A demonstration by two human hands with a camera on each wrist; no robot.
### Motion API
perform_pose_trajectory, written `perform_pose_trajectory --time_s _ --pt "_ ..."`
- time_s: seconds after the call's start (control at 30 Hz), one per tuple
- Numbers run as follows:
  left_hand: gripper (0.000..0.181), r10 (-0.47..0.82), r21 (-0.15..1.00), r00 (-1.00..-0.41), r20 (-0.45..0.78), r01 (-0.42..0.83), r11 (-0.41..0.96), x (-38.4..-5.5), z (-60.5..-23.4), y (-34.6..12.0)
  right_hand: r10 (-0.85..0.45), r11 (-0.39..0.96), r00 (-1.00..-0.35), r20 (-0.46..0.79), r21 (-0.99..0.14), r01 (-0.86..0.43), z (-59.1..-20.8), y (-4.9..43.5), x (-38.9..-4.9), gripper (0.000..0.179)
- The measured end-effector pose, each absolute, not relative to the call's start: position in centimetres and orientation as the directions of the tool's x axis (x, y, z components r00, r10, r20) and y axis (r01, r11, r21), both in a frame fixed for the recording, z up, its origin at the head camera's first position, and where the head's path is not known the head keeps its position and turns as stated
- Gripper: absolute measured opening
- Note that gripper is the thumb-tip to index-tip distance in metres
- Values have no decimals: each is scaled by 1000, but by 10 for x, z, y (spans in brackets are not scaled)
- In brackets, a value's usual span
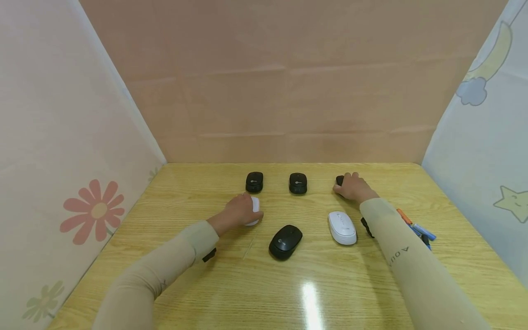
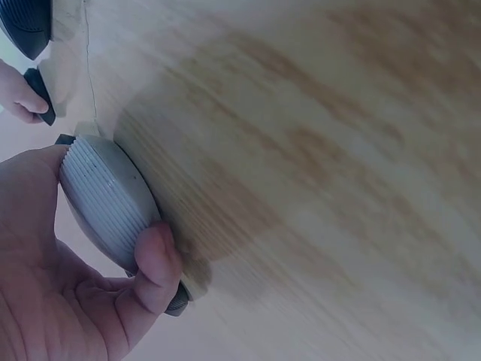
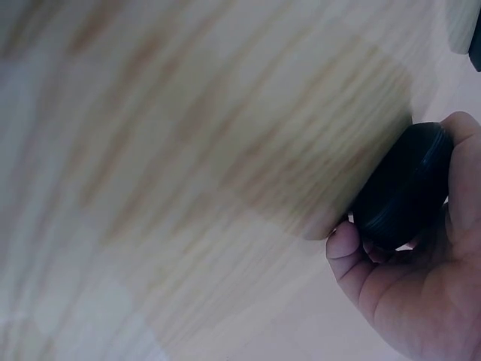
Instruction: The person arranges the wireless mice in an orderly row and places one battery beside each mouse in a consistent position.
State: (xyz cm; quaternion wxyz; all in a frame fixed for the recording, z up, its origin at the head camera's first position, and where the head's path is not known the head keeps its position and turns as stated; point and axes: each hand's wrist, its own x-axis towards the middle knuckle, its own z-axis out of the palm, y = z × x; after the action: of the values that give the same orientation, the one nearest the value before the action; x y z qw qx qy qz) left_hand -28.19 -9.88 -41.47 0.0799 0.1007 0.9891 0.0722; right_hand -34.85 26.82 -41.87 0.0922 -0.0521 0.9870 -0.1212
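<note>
Grips white mouse (image 1: 255, 204) by its edges with left hand (image 1: 238, 211), just nearer than left rear black mouse (image 1: 254, 182), probably for steady control; pinches dark mouse (image 3: 406, 184) likewise with right hand (image 1: 354, 188), roughly level with middle rear black mouse (image 1: 298, 183), apparently forming a row; notes second white mouse (image 1: 342, 228) and front black mouse (image 1: 285, 242) lying askew, untouched.

Beige sleeves (image 1: 429, 275), dark printed lettering (image 1: 398, 255)
</note>
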Motion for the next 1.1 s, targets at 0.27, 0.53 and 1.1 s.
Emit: perform_pose_trajectory --time_s 0.27,0.53,1.1 --pt "66 202 154 -966 -163 177 972 -281 -411 -96 -120 966 -978 -172 -246 -76 -417 267 -346 70" --pt "68 230 148 -959 -168 206 967 -284 -413 -99 -117 967 -978 -175 -245 -72 -416 267 -345 70" --pt "70 246 135 -953 -179 224 965 -291 -413 -105 -114 964 -977 -183 -256 -64 -419 269 -349 70"
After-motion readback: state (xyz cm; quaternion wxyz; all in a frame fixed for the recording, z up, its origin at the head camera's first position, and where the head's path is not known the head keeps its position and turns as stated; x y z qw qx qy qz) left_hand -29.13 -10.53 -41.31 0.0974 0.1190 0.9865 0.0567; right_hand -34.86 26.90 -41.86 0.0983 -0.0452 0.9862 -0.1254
